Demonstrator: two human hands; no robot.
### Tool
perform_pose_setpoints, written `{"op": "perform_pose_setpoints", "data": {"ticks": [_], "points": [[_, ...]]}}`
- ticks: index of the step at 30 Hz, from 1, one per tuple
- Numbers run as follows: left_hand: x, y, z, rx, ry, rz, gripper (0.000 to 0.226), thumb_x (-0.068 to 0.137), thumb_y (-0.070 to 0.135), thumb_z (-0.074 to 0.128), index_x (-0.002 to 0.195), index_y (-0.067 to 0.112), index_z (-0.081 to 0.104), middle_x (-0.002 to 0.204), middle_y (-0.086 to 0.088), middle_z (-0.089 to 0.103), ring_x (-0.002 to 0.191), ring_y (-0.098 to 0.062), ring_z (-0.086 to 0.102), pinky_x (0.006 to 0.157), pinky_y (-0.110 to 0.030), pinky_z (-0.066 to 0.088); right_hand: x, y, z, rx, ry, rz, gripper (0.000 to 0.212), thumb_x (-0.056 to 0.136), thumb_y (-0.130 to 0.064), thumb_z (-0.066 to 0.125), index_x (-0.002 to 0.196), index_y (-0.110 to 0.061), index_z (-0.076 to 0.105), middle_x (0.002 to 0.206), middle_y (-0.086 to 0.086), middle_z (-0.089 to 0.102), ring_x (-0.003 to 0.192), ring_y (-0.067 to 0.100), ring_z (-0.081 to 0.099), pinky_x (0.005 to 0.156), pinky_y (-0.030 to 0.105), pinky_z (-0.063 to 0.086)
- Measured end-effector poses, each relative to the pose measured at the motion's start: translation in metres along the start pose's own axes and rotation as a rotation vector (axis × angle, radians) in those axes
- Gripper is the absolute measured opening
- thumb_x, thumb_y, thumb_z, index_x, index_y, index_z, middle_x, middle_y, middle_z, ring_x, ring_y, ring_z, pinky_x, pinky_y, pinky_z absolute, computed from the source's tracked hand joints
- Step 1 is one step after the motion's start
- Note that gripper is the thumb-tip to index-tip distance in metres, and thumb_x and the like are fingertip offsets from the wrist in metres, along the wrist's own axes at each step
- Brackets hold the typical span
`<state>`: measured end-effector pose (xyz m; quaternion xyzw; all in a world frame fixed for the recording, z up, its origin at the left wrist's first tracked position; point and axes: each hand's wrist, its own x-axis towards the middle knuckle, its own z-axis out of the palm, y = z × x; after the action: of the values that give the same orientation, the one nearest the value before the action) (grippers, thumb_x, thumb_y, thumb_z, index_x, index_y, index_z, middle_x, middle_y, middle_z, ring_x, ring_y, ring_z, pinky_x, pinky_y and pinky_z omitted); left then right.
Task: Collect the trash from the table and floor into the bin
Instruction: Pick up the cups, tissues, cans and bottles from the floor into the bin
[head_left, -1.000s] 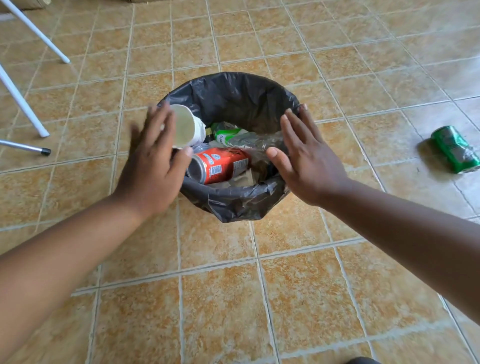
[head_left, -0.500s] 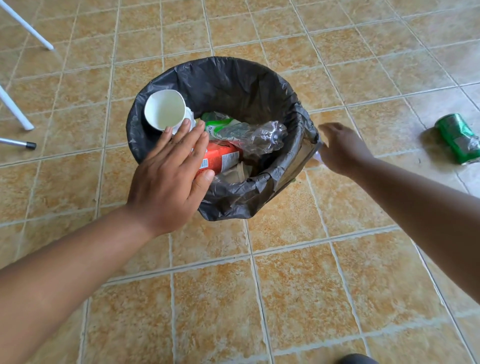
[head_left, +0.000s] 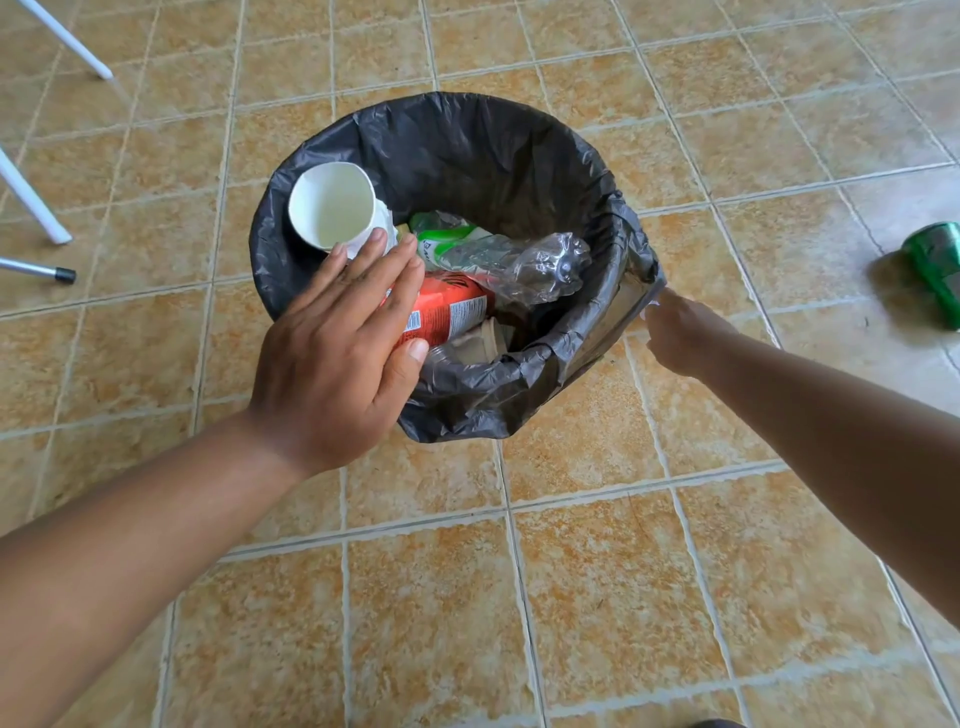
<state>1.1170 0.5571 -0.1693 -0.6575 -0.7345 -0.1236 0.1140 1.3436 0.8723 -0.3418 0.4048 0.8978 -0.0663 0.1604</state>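
trash fills the bin, which stands on the tiled floor lined with a black bag. inside lie a white paper cup against the left wall, a crushed clear plastic bottle, a green and white wrapper, and a red can partly under the left hand. that hand hovers flat over the near left rim, fingers spread and holding nothing. the right hand is at the bin's right edge, fingers closed on a fold of the bag. a green can lies on the floor well to the right of the bin. white legs stand at far left.
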Motion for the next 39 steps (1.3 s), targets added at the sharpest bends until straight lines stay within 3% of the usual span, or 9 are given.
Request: {"op": "perform_pose_setpoints", "data": {"ticks": [2,6,9,13,20,24,27,32,39], "points": [[0.0,0.0,0.0,0.0,0.005,0.002,0.057,0.1,0.03,0.033,0.146,-0.002,0.041,0.155,-0.018,0.039,0.148,-0.031,0.03,0.12,-0.05,0.025,-0.008,-0.001,-0.005,0.12,0.063,0.041,0.028,0.096,-0.012,0.048,0.123,-0.009,0.051,0.124,0.024,0.062,0.086,0.037,0.061,0.068,0.038,0.049],[0.0,0.0,0.0,-0.008,0.012,0.006,0.057,0.099,0.029,0.034,0.146,-0.002,0.041,0.155,-0.017,0.038,0.148,-0.031,0.03,0.121,-0.05,0.025,-0.028,-0.004,-0.044,0.335,0.375,0.02,0.025,0.097,-0.014,0.051,0.122,-0.012,0.058,0.132,0.013,0.064,0.094,0.028,0.067,0.069,0.028,0.048],[0.0,0.0,0.0,-0.007,0.021,0.006,0.056,0.099,0.029,0.034,0.146,-0.002,0.042,0.155,-0.018,0.039,0.148,-0.031,0.03,0.12,-0.051,0.025,-0.044,-0.012,-0.099,0.385,0.69,-0.15,0.033,0.095,-0.014,0.064,0.125,0.0,0.063,0.133,0.016,0.063,0.103,0.027,0.068,0.088,0.031,0.056],[0.0,0.0,0.001,-0.017,0.03,0.004,0.057,0.099,0.029,0.034,0.147,-0.002,0.04,0.156,-0.018,0.037,0.148,-0.031,0.03,0.12,-0.051,0.026,-0.083,-0.049,-0.167,0.614,0.975,-0.358,0.027,0.096,-0.019,0.066,0.11,0.003,0.071,0.127,0.012,0.066,0.099,0.013,0.068,0.088,0.015,0.055],[-0.001,0.001,0.001,-0.016,0.059,-0.006,0.059,0.101,0.032,0.035,0.148,-0.004,0.036,0.158,-0.021,0.032,0.148,-0.032,0.03,0.12,-0.05,0.025,-0.141,-0.122,-0.174,0.491,0.814,-0.791,0.013,0.094,-0.014,0.07,0.09,-0.002,0.074,0.121,0.013,0.07,0.094,0.01,0.068,0.081,0.005,0.049],[-0.002,0.001,0.001,-0.001,0.05,-0.012,0.06,0.102,0.035,0.032,0.149,-0.003,0.034,0.158,-0.02,0.032,0.148,-0.03,0.029,0.121,-0.049,0.024,-0.145,-0.131,-0.152,0.325,0.681,-0.929,0.014,0.095,-0.015,0.067,0.09,-0.006,0.076,0.11,0.008,0.075,0.095,0.024,0.068,0.081,0.041,0.055],[-0.001,0.001,0.0,0.0,0.049,-0.01,0.06,0.102,0.034,0.032,0.149,-0.003,0.035,0.157,-0.02,0.033,0.148,-0.03,0.03,0.12,-0.05,0.025,-0.141,-0.128,-0.147,0.318,0.728,-0.884,0.024,0.098,-0.026,0.064,0.097,-0.005,0.075,0.11,0.008,0.075,0.1,0.028,0.065,0.085,0.044,0.052],[0.0,0.001,0.002,-0.005,0.054,0.001,0.061,0.103,0.037,0.029,0.148,-0.002,0.037,0.157,-0.019,0.035,0.148,-0.03,0.031,0.12,-0.05,0.025,-0.142,-0.121,-0.132,0.059,0.613,-0.763,0.075,0.1,-0.061,0.042,0.146,-0.003,0.049,0.15,0.016,0.049,0.147,0.033,0.036,0.118,0.05,0.032],[0.026,0.01,0.008,-0.007,0.042,-0.003,0.061,0.103,0.038,0.03,0.149,-0.002,0.037,0.157,-0.017,0.035,0.148,-0.028,0.03,0.121,-0.048,0.025,-0.134,-0.102,-0.123,-0.014,0.679,-0.78,0.053,0.106,-0.035,0.046,0.149,-0.004,0.043,0.156,0.015,0.04,0.148,0.033,0.031,0.12,0.049,0.03]]}}
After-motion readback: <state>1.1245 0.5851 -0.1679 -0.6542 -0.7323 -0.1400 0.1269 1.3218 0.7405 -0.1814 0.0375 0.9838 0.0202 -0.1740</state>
